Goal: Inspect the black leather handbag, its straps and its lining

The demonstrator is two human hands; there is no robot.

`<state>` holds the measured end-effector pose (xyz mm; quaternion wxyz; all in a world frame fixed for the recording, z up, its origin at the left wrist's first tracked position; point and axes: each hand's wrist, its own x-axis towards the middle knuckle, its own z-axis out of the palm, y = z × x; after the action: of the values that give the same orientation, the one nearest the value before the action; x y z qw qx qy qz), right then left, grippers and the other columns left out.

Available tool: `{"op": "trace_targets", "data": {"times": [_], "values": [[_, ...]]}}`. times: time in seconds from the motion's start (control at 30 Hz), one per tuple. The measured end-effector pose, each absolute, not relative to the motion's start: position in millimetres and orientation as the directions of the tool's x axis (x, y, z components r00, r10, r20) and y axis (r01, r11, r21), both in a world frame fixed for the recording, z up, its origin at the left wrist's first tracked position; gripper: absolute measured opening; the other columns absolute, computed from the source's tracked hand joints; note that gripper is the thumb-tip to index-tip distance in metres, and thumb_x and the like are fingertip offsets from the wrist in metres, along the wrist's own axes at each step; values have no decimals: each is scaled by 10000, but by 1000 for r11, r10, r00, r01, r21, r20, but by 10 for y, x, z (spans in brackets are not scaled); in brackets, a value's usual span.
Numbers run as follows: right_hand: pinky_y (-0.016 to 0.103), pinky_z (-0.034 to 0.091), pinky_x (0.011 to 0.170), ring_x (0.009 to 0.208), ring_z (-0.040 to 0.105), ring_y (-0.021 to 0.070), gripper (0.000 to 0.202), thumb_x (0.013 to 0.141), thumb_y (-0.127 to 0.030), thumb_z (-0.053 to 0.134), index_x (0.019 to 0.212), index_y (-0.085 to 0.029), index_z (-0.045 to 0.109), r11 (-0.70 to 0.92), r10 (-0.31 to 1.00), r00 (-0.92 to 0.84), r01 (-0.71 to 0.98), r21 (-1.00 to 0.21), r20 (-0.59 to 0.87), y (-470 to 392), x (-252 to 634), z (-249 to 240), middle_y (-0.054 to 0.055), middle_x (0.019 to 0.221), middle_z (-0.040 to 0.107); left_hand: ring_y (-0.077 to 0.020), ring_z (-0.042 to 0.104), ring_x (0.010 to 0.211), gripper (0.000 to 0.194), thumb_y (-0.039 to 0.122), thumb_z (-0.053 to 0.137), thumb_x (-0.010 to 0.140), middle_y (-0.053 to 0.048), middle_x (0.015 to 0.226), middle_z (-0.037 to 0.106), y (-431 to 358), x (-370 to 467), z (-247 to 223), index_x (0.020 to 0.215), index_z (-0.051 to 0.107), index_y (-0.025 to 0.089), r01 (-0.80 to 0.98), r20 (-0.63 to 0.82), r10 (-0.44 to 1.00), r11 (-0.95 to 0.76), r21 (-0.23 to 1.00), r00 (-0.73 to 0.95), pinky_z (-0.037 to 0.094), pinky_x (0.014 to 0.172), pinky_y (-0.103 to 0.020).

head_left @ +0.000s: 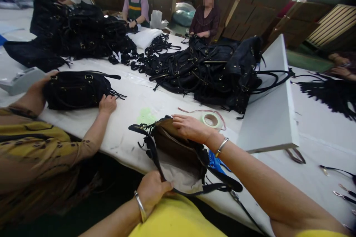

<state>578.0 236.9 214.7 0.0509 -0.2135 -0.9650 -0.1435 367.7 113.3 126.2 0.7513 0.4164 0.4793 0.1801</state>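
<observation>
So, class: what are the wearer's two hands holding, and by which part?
Both hold the brown bag: the left hand grips its near edge by the strap, and the right hand rests on its top rim.

Tape roll (211,120), white board (271,111), heap of black bags (211,70)
</observation>
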Motion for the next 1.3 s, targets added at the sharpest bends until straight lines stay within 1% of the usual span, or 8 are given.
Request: {"op": "trace_targets", "data": {"times": [0.1,0.2,0.37,0.47,0.63,0.73,0.97,1.3], "values": [[426,446,1069,969,563,227,204,853,-13,565,726,-152,644,834,520,-837,541,109,173,2131,5800,2310,64,886,646,-294,700,828,355,384,696,603,-77,907,738,1158,3658,1200,866,713,146,186,-576,665,564,805,476,572,793,-381],[318,520,839,935,605,205,348,709,90,502,871,-152,691,672,740,-642,701,-238,199,1725,5736,2527,69,992,683,-280,695,840,314,400,670,634,-55,890,742,1171,3629,1227,847,727,176,282,-551,706,474,834,444,560,762,-340],[192,442,608,718,646,135,416,674,93,457,882,-186,684,251,898,-409,780,-574,-162,1044,5603,2420,6,817,709,-294,674,889,316,367,621,661,-68,904,744,1213,3561,1313,877,761,183,534,-507,758,251,807,411,512,870,-376],[197,455,648,778,669,152,333,762,64,468,851,-195,658,150,881,-369,812,-564,-296,742,5539,2225,8,822,712,-290,668,894,353,360,623,639,-72,951,745,1238,3543,1353,906,766,179,587,-499,761,197,786,413,487,900,-374],[291,530,882,1009,658,191,307,895,-28,482,1116,-186,627,170,922,-316,851,-497,-225,487,5496,2024,62,1133,694,-265,665,813,219,328,633,621,-34,829,743,1239,3545,1355,757,746,200,576,-485,794,217,789,365,515,781,-317],[386,473,1052,1233,547,255,408,847,13,526,1232,-102,598,286,944,-320,917,-279,-83,565,5579,1895,148,1372,563,-262,679,849,240,338,667,639,-28,890,745,1210,3560,1325,825,743,207,421,-473,780,298,857,410,548,767,-310],[398,511,936,1085,587,291,167,877,-45,584,988,-85,702,368,929,-367,915,163,-42,912,5752,1702,163,1146,654,-295,712,806,294,380,730,623,-68,849,735,1175,3694,1308,816,674,166,203,-575,688,547,812,443,593,794,-394],[307,470,694,896,613,221,229,850,-17,510,776,-158,675,502,781,-548,836,-221,-299,1090,5930,1751,69,915,651,-309,703,795,264,321,726,610,-50,802,716,1078,3757,1192,816,682,162,149,-531,740,521,841,413,584,782,-425]]}}
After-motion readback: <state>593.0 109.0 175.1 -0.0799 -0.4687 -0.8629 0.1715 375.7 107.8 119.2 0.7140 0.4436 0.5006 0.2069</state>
